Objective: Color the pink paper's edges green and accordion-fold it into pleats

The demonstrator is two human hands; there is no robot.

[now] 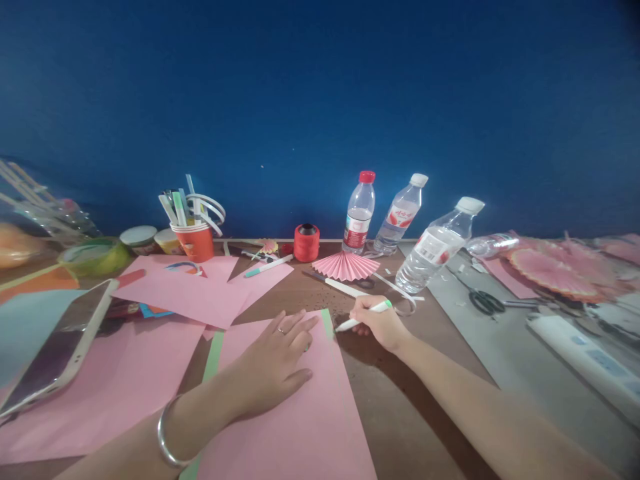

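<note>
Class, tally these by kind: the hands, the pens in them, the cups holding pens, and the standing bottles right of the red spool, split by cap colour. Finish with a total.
Left hand and right hand: 2
Held pen: 1
Cup of pens: 1
Red-capped bottle: 1
White-capped bottles: 2
Total: 7
</note>
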